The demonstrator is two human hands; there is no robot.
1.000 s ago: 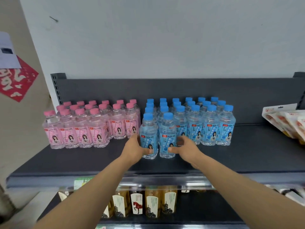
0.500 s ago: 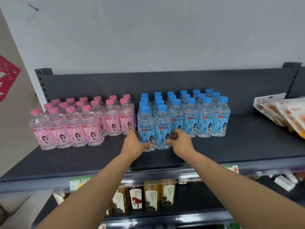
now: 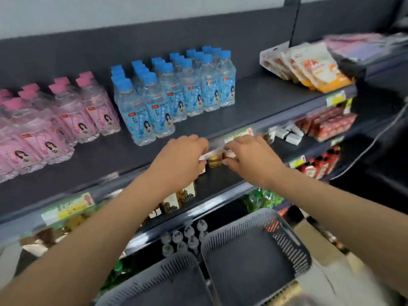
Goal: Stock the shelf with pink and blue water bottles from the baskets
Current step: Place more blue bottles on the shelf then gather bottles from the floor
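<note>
Several blue-capped water bottles [image 3: 174, 91] stand in rows at the middle of the dark shelf [image 3: 254, 100]. Several pink-capped bottles [image 3: 55, 120] stand to their left. My left hand [image 3: 183, 155] and my right hand [image 3: 249, 157] hang in front of the shelf's front edge, below the blue bottles, apart from them. Both hands hold nothing, with fingers loosely curled and apart. Two grey slotted baskets show at the bottom, one on the left [image 3: 154, 281] and one on the right [image 3: 293, 246]; the visible parts hold no bottles.
Snack packets [image 3: 306, 65] lie on the shelf at the right. Lower shelves carry tea bottles [image 3: 176, 202], red packs [image 3: 326, 124] and white-capped bottles [image 3: 187, 237]. The picture is tilted and blurred.
Both hands have let go of the two front blue bottles and pulled back toward the shelf edge. The view has swung down and right, bringing the baskets into sight.
</note>
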